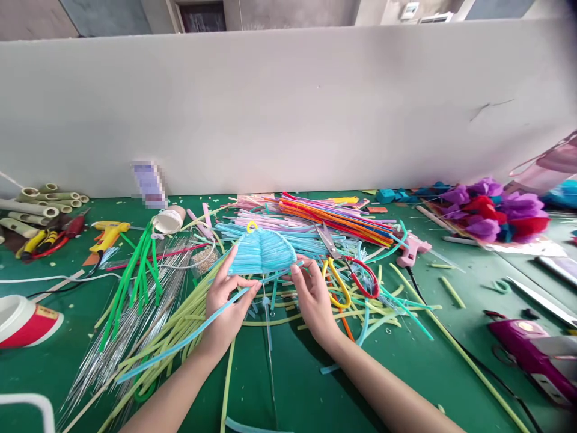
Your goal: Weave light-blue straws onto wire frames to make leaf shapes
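A light-blue dome-shaped piece built from rows of pipe cleaners [262, 251], with a small yellow loop on top, is held up between my hands. My left hand [229, 304] grips its lower left edge, with thumb and fingers closed. A loose blue pipe cleaner [183, 340] runs along the bottom edge and trails past my left wrist. At the lower right corner, my right hand [312, 294] pinches the blue strand. Below the dome a thin wire stem [270, 361] hangs toward the table.
Green pipe cleaners [180, 325] and wires lie left; coloured bundles [333, 216] lie behind. Scissors [331, 240] rest right of my hands. A yellow glue gun [108, 234], a pink glue gun [411, 248], bamboo pieces [49, 207] and purple-red flowers [500, 210] stand around the green table.
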The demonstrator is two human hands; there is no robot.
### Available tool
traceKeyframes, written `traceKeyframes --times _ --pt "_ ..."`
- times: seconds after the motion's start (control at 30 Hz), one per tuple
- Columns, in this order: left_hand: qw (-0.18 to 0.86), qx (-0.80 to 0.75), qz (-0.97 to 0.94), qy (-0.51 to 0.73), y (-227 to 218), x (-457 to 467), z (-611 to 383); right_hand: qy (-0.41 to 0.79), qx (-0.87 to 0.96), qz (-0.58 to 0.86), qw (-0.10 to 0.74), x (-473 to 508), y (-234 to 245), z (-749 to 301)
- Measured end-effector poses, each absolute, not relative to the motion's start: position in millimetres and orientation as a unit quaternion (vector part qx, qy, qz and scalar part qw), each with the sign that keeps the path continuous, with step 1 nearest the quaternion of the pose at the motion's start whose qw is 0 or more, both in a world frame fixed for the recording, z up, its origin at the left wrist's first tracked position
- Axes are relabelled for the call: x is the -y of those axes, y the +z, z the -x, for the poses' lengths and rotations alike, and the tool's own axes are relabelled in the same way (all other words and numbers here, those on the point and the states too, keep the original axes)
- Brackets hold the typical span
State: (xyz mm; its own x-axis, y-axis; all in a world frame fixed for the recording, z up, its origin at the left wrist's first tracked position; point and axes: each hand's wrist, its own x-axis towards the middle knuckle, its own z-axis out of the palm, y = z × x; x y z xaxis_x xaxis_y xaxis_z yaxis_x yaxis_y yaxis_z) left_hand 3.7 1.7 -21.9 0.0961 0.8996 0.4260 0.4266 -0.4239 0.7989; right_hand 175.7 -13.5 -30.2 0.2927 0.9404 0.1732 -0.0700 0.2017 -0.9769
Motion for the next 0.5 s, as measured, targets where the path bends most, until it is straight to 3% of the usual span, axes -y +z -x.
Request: traceKeyframes --times 0.13,0.23,0.33,0.5 --pt "0.165 -0.445 -0.738 0.480 -21.9 0.3 -2.1 0.561 0.335 0.408 0.638 18.8 -23.7 -169.1" --pt "0.162 -0.440 -0.734 0.492 -21.1 3.9 -2.6 0.637 0.322 0.402 0.574 21.5 -22.3 -166.7" --pt "0.182 -0.442 -0.723 0.499 -20.8 8.0 -3.7 0.671 0.330 0.420 0.515 22.3 -22.7 -166.4" --pt "0.248 -0.457 -0.675 0.524 -18.2 13.6 -8.3 0.687 0.288 0.417 0.521 22.3 -21.1 -168.7"
